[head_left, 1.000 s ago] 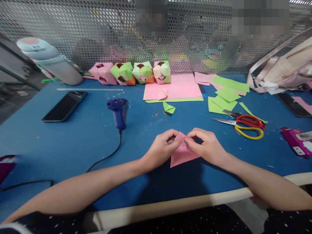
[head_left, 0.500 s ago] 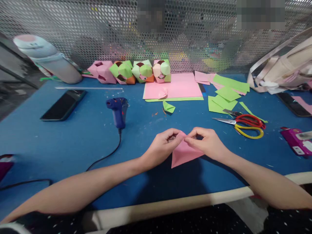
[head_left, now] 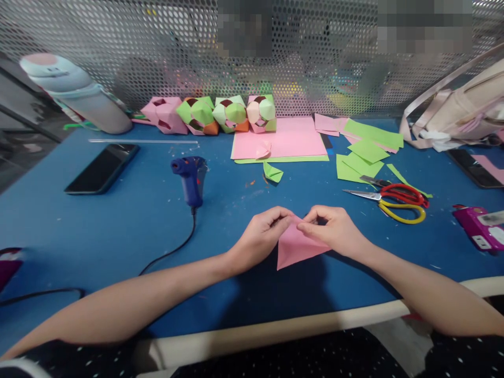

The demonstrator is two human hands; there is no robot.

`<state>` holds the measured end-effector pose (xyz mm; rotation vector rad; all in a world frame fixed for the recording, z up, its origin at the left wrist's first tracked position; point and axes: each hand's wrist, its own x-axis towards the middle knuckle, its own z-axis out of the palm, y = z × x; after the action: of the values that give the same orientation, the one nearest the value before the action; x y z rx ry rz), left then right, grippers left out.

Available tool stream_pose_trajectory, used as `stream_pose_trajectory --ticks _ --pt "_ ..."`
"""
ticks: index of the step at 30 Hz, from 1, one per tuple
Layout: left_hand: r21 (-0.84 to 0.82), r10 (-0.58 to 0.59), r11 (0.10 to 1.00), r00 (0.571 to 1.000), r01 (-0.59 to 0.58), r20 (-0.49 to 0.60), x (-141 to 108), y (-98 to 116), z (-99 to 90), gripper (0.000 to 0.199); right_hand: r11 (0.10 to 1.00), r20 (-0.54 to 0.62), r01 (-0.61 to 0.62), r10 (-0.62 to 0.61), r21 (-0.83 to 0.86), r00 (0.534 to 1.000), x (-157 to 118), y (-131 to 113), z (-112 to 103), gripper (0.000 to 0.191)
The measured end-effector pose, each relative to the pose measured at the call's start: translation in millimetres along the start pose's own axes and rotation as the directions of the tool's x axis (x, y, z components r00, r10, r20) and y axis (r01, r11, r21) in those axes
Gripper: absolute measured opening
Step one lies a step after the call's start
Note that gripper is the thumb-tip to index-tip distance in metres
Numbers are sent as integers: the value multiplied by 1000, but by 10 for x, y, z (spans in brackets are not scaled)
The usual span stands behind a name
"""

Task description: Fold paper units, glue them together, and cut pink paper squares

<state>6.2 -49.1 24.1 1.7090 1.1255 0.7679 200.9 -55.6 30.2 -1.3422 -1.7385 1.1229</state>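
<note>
Between my hands is a pink sheet of paper (head_left: 300, 245), held just above the blue table with one corner pointing down toward me. My left hand (head_left: 265, 233) pinches its upper left edge between thumb and fingers. Close by, my right hand (head_left: 334, 229) pinches the top and right side, and the fingers hide part of the sheet. Beyond them lie a small folded green paper piece (head_left: 272, 172) and a folded pink piece (head_left: 263, 150), the latter on a stack of pink paper (head_left: 291, 134).
A blue glue gun (head_left: 191, 181) with a cable stands left of my hands. Scissors (head_left: 394, 202), a cutter (head_left: 374, 181) and green paper pieces (head_left: 360, 165) lie to the right. Folded paper balls (head_left: 197, 116) line the mesh panel. A phone (head_left: 103, 169) and bottle (head_left: 79, 94) are left.
My left fingers have shifted slightly left along the top of the pink paper, so the gap between both hands' fingertips is a little wider. Other things stay in place.
</note>
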Motion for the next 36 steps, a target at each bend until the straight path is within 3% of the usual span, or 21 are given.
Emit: stream_pose_trajectory --ticks 6,14,23,26,31,36 --pt "4 -5 1000 1000 5 -3 14 -10 -4 18 996 64 -38 33 77 997 30 26 -2 14" --pt "-88 -69 994 998 69 9 30 -22 -1 19 998 77 -52 49 37 996 11 38 31 17" --pt "-119 -40 992 999 41 3 66 -47 -47 18 998 171 -33 24 52 985 -1 20 8 18" --pt "-121 -43 992 999 42 -5 79 -25 -43 19 999 148 -26 20 38 989 18 28 -4 16" --pt "-104 -106 988 991 114 85 78 -12 -16 12 992 43 107 -105 -60 994 9 72 22 15" --pt "-37 -89 995 995 90 48 79 -35 -12 13 956 22 263 -262 -130 965 4 111 40 11"
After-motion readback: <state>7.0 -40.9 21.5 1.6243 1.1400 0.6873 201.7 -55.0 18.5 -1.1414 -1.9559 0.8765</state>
